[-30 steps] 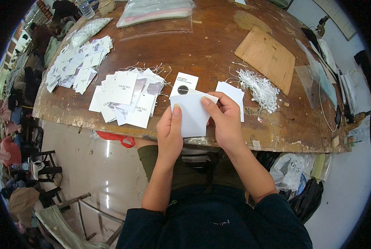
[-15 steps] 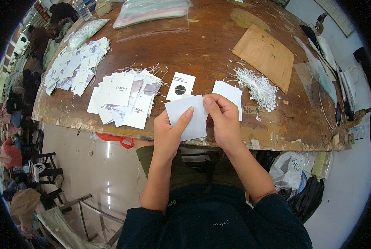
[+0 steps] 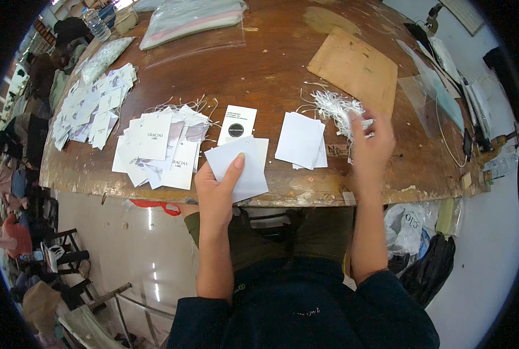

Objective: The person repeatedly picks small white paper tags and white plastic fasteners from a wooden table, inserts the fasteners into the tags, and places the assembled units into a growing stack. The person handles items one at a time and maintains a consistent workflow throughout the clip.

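Observation:
My left hand (image 3: 213,189) grips a blank white hang tag (image 3: 252,177) near the table's front edge, thumb on top. Behind it lies a printed card (image 3: 236,123) with a black circle. Reaching over a tangled heap of white tag strings (image 3: 333,109), my right hand (image 3: 373,142) is smeared by motion, so its grasp is unclear. A small stack of blank white tags (image 3: 299,139) lies between the two hands. To the left of my left hand spreads a pile of printed white tags (image 3: 149,139) with strings attached.
Another heap of tags (image 3: 91,107) lies at the far left, beside a clear plastic bag (image 3: 105,58). Flat plastic sleeves (image 3: 192,23) rest at the back of the wooden table (image 3: 259,70). A thin wooden board (image 3: 355,72) lies behind the strings.
My right hand has left the tag and moved right to the string heap. My left hand keeps the tag. The view has shifted slightly.

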Tool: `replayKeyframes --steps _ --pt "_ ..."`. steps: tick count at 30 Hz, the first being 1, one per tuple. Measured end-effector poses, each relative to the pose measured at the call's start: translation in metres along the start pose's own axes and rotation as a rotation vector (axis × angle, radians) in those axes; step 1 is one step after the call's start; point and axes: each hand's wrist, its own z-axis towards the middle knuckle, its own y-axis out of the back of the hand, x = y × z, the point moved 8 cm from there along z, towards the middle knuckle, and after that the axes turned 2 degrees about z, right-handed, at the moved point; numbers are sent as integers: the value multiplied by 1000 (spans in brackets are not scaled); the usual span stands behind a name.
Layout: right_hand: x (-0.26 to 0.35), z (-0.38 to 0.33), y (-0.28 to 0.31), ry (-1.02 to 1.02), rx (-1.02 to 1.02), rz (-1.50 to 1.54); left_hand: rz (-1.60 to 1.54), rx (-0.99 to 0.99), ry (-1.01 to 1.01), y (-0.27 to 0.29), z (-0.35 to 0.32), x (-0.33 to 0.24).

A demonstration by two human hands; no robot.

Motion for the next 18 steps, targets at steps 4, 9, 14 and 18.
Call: replayKeyframes --steps 4,9,14,18 --pt "-58 26 -4 -112 235 -108 7 25 -10 -2 2 1" --pt "-58 31 9 -30 148 46 23 33 27 0 1 4" --pt "-47 45 11 -76 49 82 3 67 21 0 5 5" --pt "-49 54 10 -172 71 372 -18 35 20 3 3 8"
